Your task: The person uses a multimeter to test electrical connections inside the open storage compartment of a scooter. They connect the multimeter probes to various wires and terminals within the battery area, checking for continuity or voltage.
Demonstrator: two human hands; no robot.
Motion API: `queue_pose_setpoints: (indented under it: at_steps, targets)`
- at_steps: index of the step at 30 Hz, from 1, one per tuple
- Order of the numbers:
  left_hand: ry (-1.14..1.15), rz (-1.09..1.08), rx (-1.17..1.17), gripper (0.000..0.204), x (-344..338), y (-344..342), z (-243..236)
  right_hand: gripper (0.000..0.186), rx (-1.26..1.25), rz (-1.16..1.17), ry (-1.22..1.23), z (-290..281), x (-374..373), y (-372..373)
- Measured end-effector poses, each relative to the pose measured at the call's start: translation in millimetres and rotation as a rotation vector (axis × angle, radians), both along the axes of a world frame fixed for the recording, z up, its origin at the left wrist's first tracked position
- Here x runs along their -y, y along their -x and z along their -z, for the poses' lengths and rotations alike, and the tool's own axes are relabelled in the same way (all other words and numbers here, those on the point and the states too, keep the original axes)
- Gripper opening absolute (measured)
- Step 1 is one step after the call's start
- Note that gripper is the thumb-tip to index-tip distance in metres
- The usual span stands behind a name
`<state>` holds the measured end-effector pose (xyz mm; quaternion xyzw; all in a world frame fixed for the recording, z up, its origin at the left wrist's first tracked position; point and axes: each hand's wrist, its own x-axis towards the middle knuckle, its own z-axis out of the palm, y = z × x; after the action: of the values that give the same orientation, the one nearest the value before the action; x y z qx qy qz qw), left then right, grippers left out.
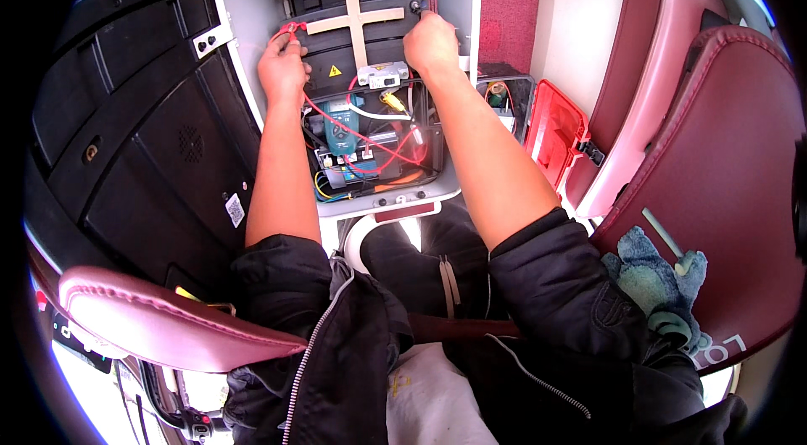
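Note:
My left hand (284,67) reaches into a grey-walled box (252,67) and pinches the end of a red wire (292,27) at the box's left side. Across from it, my right hand (433,43) is closed beside a black cable end (418,4); what its fingers hold is hidden. Between the hands a beige cross-shaped strap (357,21) lies over a black battery-like case (328,50). Below sit a grey circuit breaker (382,75), a teal handheld meter-like device (341,130) and a tangle of red leads (378,161).
A black panel (143,142) stands along the left. To the right are an open red lid (555,134) and maroon seat cushions (731,176), one with a blue-green cloth or plush toy (656,277) on it. A pink padded cushion (168,315) juts in at lower left.

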<state>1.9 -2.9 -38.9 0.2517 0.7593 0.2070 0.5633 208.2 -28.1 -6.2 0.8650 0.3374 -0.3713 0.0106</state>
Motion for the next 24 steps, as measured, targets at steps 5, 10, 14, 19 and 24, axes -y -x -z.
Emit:
queue_pose_setpoints:
  at_steps: [5, 10, 14, 19, 24]
  targets:
    - [0.012, -0.017, -0.021, 0.031, -1, 0, 0, 0.018, -0.017, -0.017, -0.001, 1, -1, -1]
    - [0.023, -0.033, -0.038, 0.029, -2, -4, -3, 0.019, -0.027, -0.028, 0.008, 1, 0, -2]
    - [0.012, -0.018, -0.054, 0.029, -1, -4, -3, 0.019, -0.019, -0.025, -0.025, -2, 2, 0]
    - [-0.022, -0.081, -0.026, 0.029, 1, -1, 6, 0.019, -0.002, -0.023, -0.047, 0, 3, 1]
    - [-0.008, -0.108, -0.007, 0.03, 0, -2, 7, 0.018, 0.002, -0.049, -0.047, 3, 2, -1]
